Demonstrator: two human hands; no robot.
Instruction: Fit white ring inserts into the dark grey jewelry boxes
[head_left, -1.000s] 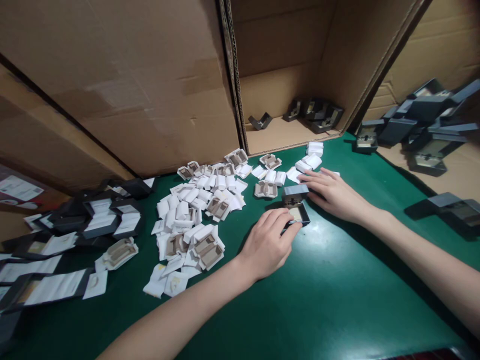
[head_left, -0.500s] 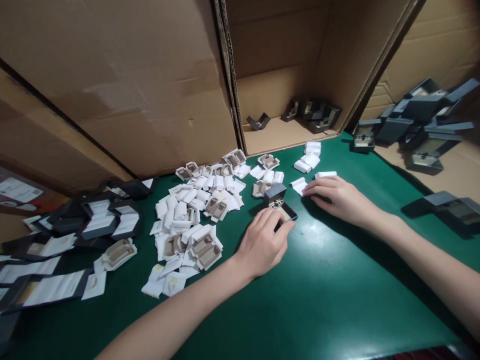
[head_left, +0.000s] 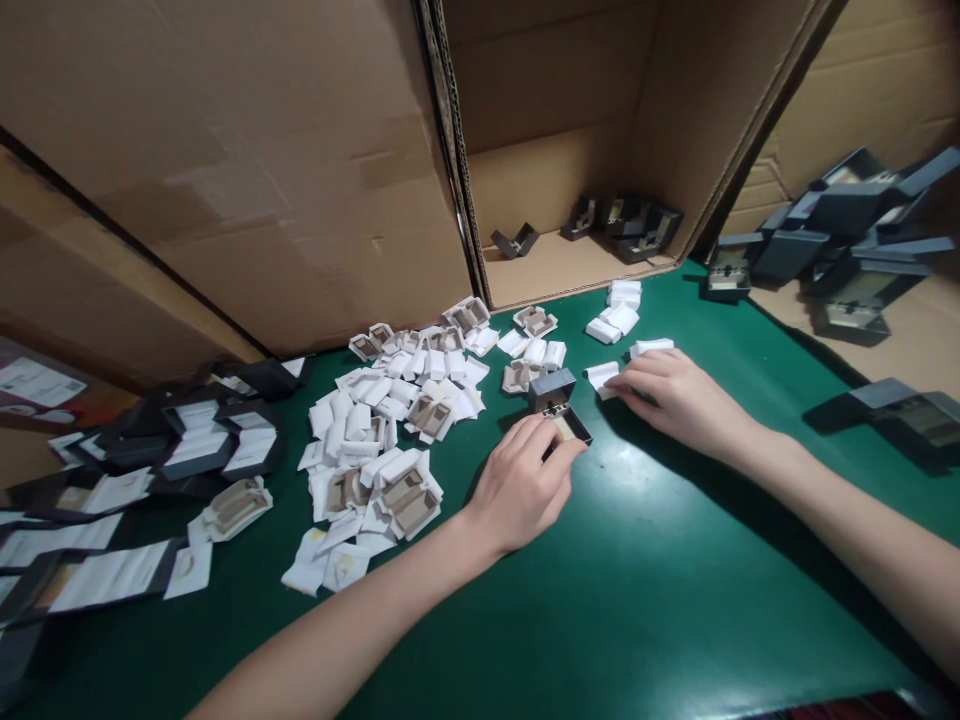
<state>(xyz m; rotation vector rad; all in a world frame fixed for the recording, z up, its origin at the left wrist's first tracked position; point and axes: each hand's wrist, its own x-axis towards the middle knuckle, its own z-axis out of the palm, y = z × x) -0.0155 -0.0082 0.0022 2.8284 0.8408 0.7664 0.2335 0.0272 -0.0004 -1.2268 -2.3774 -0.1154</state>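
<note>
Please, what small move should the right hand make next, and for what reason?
Probably the right hand should lift the white insert under its fingertips and carry it to the open grey box. The left hand grips that box, its lid stands up, and the insert lies just beside it.

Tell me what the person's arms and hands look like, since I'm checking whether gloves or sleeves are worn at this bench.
Both arms are bare as far as the picture shows: no sleeves in view. The left hand and right hand wear no gloves, and no rings, watch or wristband are visible. Fingernails look short and plain.
</note>
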